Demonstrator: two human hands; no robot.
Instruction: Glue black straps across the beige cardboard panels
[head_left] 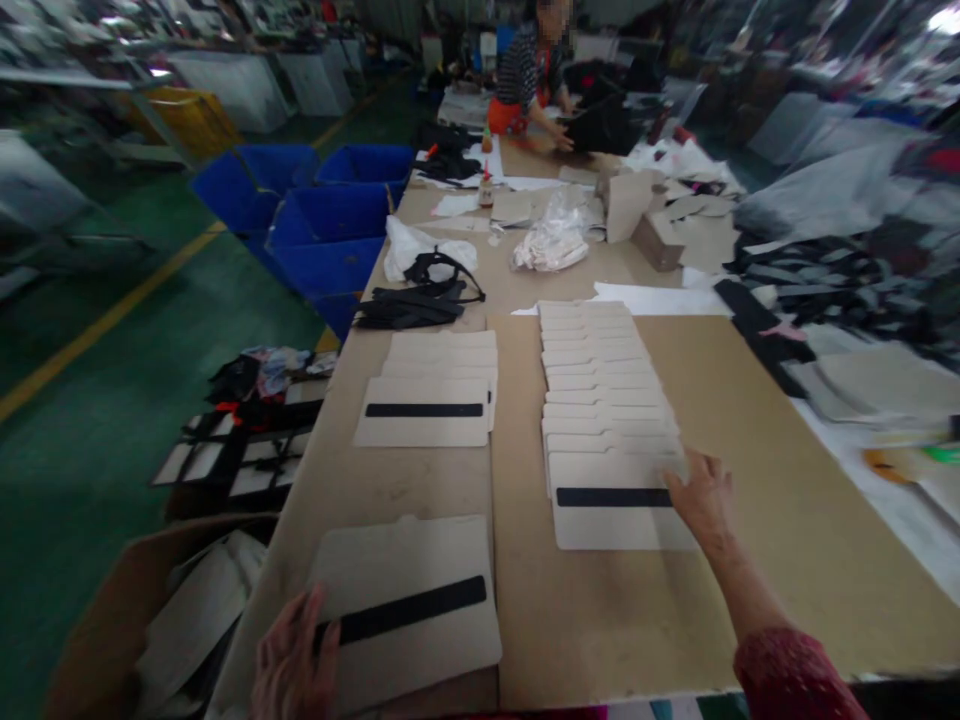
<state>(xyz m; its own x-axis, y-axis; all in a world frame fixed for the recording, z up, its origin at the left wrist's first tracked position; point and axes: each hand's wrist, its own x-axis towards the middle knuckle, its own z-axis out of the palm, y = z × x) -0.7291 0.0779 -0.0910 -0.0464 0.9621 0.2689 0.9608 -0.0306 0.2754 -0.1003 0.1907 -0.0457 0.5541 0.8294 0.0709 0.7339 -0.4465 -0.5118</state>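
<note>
My left hand (294,660) is at the left edge of a beige board panel (420,560) near the table's front, its fingers and thumb closed over that edge. This panel lies slightly turned and has a black strip (412,610) across it. To the right, a long row of overlapping beige panels (600,400) runs away from me. At the right edge of its front panel (622,525), which also bears a black strip, rests my right hand (703,495), thumb and fingers apart. A smaller overlapping pile of panels (427,428) lies farther back on the left.
Black straps (412,305), a clear plastic bag (553,235) and a small bottle (486,188) lie or stand farther up the table. Blue bins (330,235) and a cardboard box (105,610) stand left of it. Dark strips (840,275) are heaped at right. A co-worker (525,75) handles black material.
</note>
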